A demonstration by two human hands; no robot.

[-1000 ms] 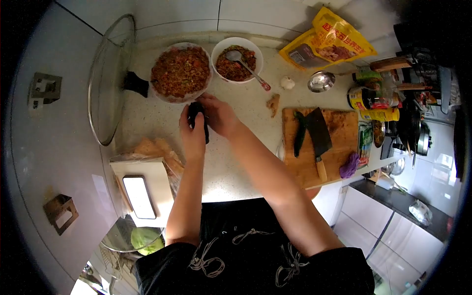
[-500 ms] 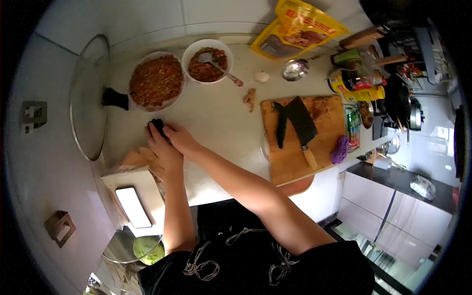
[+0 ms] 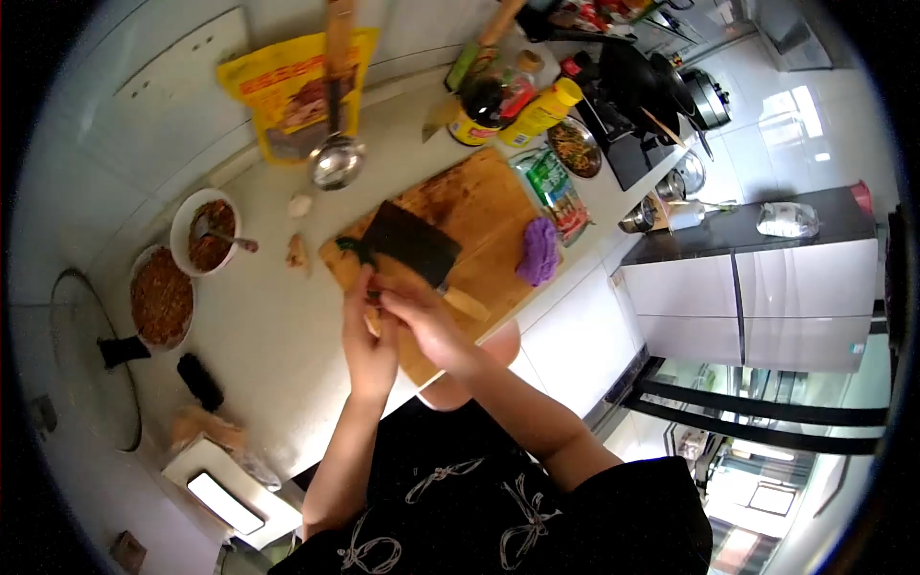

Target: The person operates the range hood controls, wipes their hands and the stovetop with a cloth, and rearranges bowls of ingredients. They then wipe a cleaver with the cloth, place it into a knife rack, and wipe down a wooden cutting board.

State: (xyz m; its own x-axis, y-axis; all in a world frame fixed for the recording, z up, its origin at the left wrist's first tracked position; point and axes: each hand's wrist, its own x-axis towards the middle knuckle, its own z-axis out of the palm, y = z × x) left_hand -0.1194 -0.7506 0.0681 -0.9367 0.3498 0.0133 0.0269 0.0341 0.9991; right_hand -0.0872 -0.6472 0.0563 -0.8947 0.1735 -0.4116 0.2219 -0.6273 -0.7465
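Above a rectangular wooden cutting board (image 3: pixel 496 206), a person's bare left hand (image 3: pixel 370 335) and bare right hand (image 3: pixel 422 314), fingers bent at the near end of a slender dark-green cucumber (image 3: pixel 356 250), grip impossible to tell, beside a dark-bladed, wooden-handled cleaver (image 3: pixel 412 241).

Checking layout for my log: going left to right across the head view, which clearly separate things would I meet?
Lid → white bowl → ginger → cucumber → purple cloth → plastic bag.
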